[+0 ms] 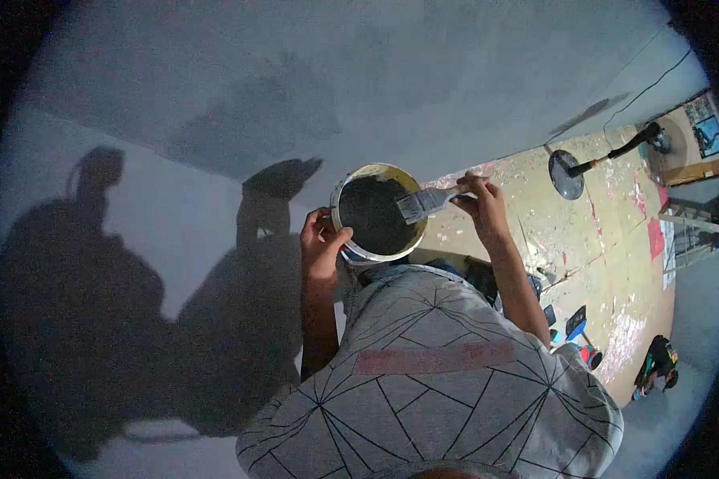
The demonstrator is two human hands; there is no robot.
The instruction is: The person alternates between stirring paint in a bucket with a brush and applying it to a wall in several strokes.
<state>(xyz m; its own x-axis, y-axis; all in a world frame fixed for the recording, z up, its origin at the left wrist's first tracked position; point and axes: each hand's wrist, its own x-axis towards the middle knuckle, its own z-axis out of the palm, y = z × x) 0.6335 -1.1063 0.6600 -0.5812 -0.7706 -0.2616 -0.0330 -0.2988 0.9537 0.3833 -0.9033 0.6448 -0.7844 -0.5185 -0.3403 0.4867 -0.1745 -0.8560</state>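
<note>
We clasp the bucket (399, 172) just right of our left grip (324, 249), pinch the brush (431, 201) in our right grip (485, 209), bristles (407, 209) over the bucket; that one-sided hold slipping could tip it.

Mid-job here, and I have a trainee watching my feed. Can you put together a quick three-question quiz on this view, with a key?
1. Multiple choice: Where are the bristles of the brush?
a) Pressed against the wall
b) Over the opening of the bucket
c) Down on the floor

2. True or false: The left hand grips the brush's handle.

3. Fill the gap: A ____ band crosses the patterned shirt.

Key:
1. b
2. False; the right hand grips it, while the left holds the bucket at its rim.
3. Reddish-pink
</note>
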